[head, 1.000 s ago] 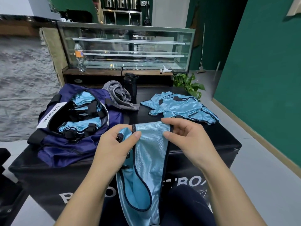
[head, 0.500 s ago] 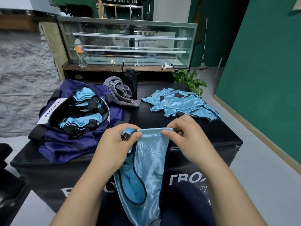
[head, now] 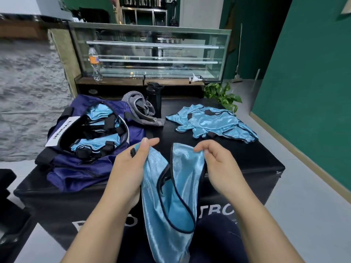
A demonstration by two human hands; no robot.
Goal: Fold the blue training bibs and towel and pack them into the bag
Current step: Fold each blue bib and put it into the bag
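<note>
Hands now apart, left hand (head: 131, 168) and right hand (head: 214, 160) each pinching a top corner of the bib (head: 171, 196), spread open over the desk (head: 247, 164) edge — fold restarting, bag (head: 76, 168) waits.

Both hands (head: 131, 168) holding blue bib (head: 169, 196)

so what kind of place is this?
Probably a café or bakery shopfront: an empty glass display case on a wooden counter, shelves of metal canisters behind it.
</note>
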